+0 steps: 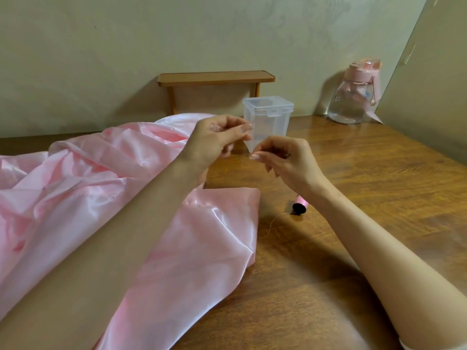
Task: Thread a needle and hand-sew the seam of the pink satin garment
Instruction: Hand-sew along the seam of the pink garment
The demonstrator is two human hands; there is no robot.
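Clear box, wooden shelf, pink-lidded bottle on table.

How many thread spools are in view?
1. The pink thread spool lies on the table near the right hand, right of the pink satin garment. Others could be hidden under the fabric.

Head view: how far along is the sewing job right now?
Done: the garment is spread on the table and the thread spool lies beside it, a loose strand trailing. In hand: left hand and right hand are raised with fingertips pinched close together, as for threading; whatever they hold is too fine to see. Left: sewing the seam; neither hand is on the garment.
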